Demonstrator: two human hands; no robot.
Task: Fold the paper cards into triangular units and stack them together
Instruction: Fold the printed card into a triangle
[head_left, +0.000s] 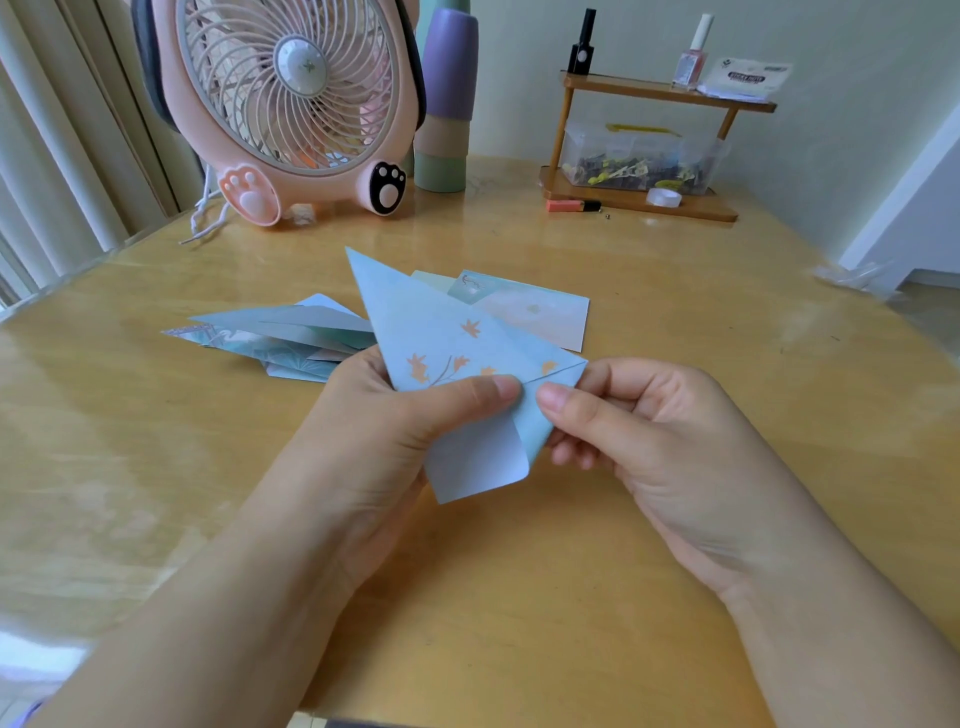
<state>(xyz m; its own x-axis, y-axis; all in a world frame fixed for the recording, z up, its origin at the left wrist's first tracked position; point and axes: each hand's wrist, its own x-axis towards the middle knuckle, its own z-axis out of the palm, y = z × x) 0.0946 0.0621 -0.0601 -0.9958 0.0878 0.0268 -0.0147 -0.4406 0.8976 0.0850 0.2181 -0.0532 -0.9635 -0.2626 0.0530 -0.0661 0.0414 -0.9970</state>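
I hold a half-folded blue card (441, 343) above the desk (675, 322), my left hand (395, 426) and right hand (639, 415) both pinching its crease. I should press the fold flat, edges aligned. Finished triangles (291, 338) lie far left.

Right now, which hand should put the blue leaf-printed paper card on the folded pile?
Probably the left hand: it pinches the blue leaf-printed paper card, and the pile of folded paper triangles lies on its side.
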